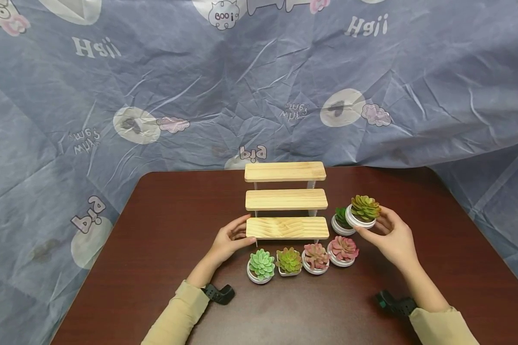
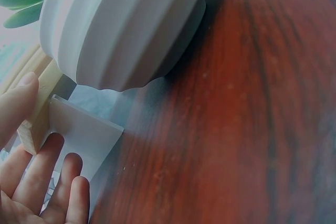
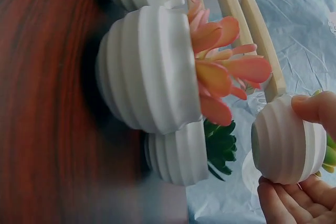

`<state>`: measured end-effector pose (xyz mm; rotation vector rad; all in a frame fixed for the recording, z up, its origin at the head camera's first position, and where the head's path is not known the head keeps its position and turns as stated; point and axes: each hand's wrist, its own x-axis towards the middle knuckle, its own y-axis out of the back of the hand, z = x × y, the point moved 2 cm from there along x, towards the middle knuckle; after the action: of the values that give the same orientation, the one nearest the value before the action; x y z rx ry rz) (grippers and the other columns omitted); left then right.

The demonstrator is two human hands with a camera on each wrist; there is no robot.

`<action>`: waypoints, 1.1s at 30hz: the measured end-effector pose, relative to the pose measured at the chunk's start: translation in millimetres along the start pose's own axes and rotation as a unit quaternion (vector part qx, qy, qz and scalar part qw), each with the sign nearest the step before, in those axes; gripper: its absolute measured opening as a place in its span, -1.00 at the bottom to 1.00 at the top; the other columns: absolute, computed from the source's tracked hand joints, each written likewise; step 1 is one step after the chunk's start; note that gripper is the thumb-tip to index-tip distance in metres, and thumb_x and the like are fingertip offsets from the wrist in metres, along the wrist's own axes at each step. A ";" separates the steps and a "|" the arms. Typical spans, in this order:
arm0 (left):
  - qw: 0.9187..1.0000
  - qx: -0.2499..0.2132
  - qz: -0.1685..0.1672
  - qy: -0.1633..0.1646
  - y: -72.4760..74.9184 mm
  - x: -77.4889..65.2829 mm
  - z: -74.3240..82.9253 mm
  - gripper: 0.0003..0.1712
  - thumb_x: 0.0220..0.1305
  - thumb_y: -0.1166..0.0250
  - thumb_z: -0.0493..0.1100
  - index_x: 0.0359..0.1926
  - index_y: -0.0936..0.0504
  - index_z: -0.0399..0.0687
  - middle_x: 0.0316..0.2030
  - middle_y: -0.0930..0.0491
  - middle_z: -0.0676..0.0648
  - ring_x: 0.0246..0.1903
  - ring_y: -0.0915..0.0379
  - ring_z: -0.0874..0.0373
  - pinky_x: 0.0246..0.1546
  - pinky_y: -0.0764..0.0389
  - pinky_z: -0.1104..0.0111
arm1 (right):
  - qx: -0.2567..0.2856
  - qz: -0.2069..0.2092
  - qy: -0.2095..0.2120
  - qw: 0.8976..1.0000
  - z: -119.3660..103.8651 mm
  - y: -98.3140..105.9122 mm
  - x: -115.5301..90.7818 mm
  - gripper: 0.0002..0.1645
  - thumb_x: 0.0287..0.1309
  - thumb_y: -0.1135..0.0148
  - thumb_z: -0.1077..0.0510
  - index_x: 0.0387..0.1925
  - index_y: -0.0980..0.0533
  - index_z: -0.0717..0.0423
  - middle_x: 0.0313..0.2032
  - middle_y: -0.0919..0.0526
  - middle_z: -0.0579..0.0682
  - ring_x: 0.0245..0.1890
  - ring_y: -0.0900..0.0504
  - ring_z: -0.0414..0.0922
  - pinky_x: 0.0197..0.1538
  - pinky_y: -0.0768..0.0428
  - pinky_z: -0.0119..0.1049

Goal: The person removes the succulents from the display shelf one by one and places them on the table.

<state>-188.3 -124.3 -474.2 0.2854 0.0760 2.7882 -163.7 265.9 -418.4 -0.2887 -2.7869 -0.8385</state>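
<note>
My right hand (image 1: 394, 239) holds a potted succulent (image 1: 364, 209) with olive-green leaves up off the table. In the right wrist view, the thumb and fingers grip its ribbed white pot (image 3: 289, 142). My left hand (image 1: 226, 242) pinches the left end of the lowest board of a three-tier wooden shelf (image 1: 287, 228), thumb on top and fingers at the edge and below. A dark green succulent (image 1: 342, 223) stands just behind the held pot. Along the shelf's front stand a light green succulent (image 1: 261, 266), an olive one (image 1: 289, 261) and two pink ones (image 1: 316, 258).
The dark reddish-brown table (image 1: 177, 206) carries everything. Behind it hangs a wrinkled blue-grey printed cloth (image 1: 224, 96). Clear side supports (image 2: 86, 129) hold up the shelf boards. The front row of pots stands close to the lowest board.
</note>
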 end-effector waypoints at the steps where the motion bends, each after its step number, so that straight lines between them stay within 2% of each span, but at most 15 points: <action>1: 1.000 0.000 0.000 -0.001 0.0 0.1 0.1 -0.23 0.09 -0.34 -0.43 0.31 -0.23 -0.41 0.03 -0.49 -0.38 -0.05 -0.47 -0.18 0.03 -0.43 -0.06 | 0.001 0.000 -0.001 1.000 1.2 0.3 -1.3 -0.23 -0.08 -0.48 0.16 0.14 -0.34 0.37 -0.02 -0.51 0.33 -0.25 -0.37 -0.68 -0.22 -0.43 -0.75; 8: 1.000 0.002 0.002 -0.001 -0.4 0.6 -0.3 -0.24 0.08 -0.34 -0.44 0.31 -0.24 -0.42 0.02 -0.51 -0.37 -0.06 -0.49 -0.11 0.02 -0.45 -0.03 | 0.005 0.002 -0.014 1.000 10.2 1.8 -9.5 -0.24 -0.09 -0.48 0.19 0.13 -0.34 0.36 -0.03 -0.51 0.32 -0.26 -0.40 -0.68 -0.23 -0.48 -0.70; 15: 1.000 0.004 0.002 -0.003 -0.1 0.4 -0.3 -0.23 0.08 -0.34 -0.45 0.31 -0.24 -0.42 0.01 -0.51 -0.37 -0.08 -0.51 -0.05 0.02 -0.46 -0.01 | 0.001 0.013 -0.022 1.000 17.8 5.1 -17.9 -0.24 -0.10 -0.49 0.21 0.13 -0.35 0.36 -0.06 -0.51 0.21 -0.27 -0.41 -0.68 -0.23 -0.48 -0.71; 23: 1.000 0.001 0.003 0.000 0.0 0.0 -0.1 -0.24 0.08 -0.34 -0.45 0.31 -0.25 -0.40 0.01 -0.51 -0.37 -0.09 -0.51 0.02 0.04 -0.44 -0.03 | -0.003 0.000 -0.048 0.999 31.8 7.4 -25.9 -0.18 -0.07 -0.47 0.17 0.20 -0.29 0.35 0.04 -0.46 0.35 -0.26 -0.36 -0.71 -0.26 -0.44 -0.75; 33: 1.000 -0.003 0.001 0.004 0.4 0.3 -0.8 -0.24 0.08 -0.34 -0.44 0.31 -0.24 -0.39 0.02 -0.51 -0.36 -0.09 -0.51 0.01 0.04 -0.44 -0.03 | -0.002 -0.005 -0.063 0.998 41.7 7.2 -35.8 -0.17 -0.05 -0.46 0.16 0.20 -0.28 0.38 0.04 -0.44 0.42 -0.27 -0.34 -0.72 -0.26 -0.42 -0.77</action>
<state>-188.8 -124.6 -474.9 0.2737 0.0688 2.7921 -133.9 290.7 -457.9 -0.3391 -2.9046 -0.8574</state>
